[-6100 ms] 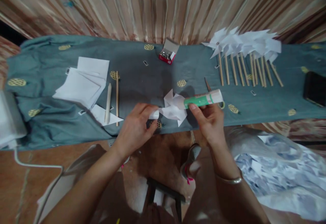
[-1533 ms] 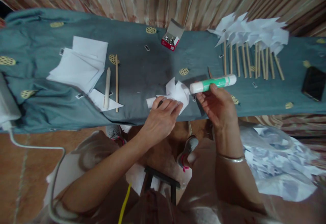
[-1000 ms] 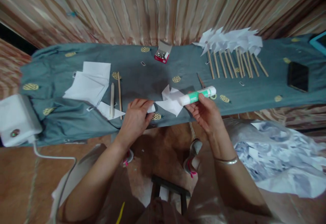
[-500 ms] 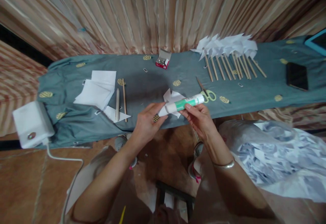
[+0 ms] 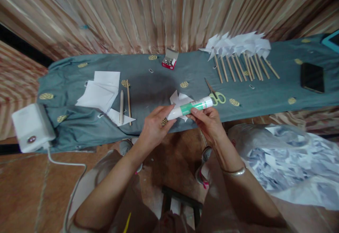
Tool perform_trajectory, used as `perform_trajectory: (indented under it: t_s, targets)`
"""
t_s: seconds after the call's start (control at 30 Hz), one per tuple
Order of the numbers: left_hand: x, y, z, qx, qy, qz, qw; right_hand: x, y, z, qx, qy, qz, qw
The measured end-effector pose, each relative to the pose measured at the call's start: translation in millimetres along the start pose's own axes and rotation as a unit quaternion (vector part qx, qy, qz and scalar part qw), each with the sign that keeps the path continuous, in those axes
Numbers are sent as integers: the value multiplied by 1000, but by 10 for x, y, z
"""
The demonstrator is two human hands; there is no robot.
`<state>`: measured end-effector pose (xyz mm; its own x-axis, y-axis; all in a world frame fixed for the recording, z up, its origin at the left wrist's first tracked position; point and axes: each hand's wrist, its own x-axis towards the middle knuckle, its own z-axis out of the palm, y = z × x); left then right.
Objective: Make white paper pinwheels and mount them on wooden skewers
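A green and white glue stick (image 5: 189,108) is held level between my two hands, above the near edge of the cloth-covered table. The fingers of my left hand (image 5: 156,123) are closed around its white cap end. My right hand (image 5: 208,120) grips the green body with thumb and fingers. Just behind the glue stick lies a cut and folded white paper piece (image 5: 178,99), partly hidden by it. Green-handled scissors (image 5: 217,98) rest beyond my right hand, blades pointing away.
White paper sheets (image 5: 99,91), a pale pencil-like stick (image 5: 121,106) and a thin wooden stick (image 5: 128,99) lie left. Behind are a red box of metal pins (image 5: 168,63) and a row of paper pinwheels (image 5: 238,47). A phone (image 5: 312,77), paper-filled bag (image 5: 291,162) and white device (image 5: 33,129) flank them.
The cap end in my left hand and the glue stick's body have come together, with no visible gap now. The view has shifted slightly; the things on the table lie as before.
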<state>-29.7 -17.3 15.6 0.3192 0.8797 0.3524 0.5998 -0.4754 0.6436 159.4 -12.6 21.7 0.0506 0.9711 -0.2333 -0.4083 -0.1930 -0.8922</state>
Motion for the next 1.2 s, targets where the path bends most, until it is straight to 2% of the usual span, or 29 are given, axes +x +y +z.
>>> perform_trajectory:
  t_s: [0.27, 0.47, 0.63, 0.73, 0.87, 0.97, 1.03, 1.13, 1.2]
  targets:
    - [-8, 11, -14, 56, 35, 81, 995, -18, 45, 53, -10, -1, -5, 1000]
    - [-12, 44, -44, 84, 26, 79, 993, -32, 109, 83, -9, -2, 4, 1000]
    - [-27, 10, -66, 66, 37, 84, 994, -45, 151, 145, -2, -2, 6, 1000]
    - [-20, -5, -77, 22, 30, 58, 998, -56, 158, 173, -27, -29, -12, 999]
    - [17, -93, -104, -39, 45, -36, 998, -51, 103, 51, -109, -49, -85, 989]
    - [64, -256, -139, -57, 96, -127, 986, -23, 39, -173, -214, 22, -173, 961]
    - [98, -387, -167, -35, 119, -176, 977, -1, 6, -330, -329, 45, -232, 914]
    - [147, -565, -200, 32, 99, -178, 978, 26, -11, -494, -452, 41, -295, 841]
    - [175, -653, -208, 80, 83, -160, 980, 40, 3, -543, -482, 35, -301, 822]
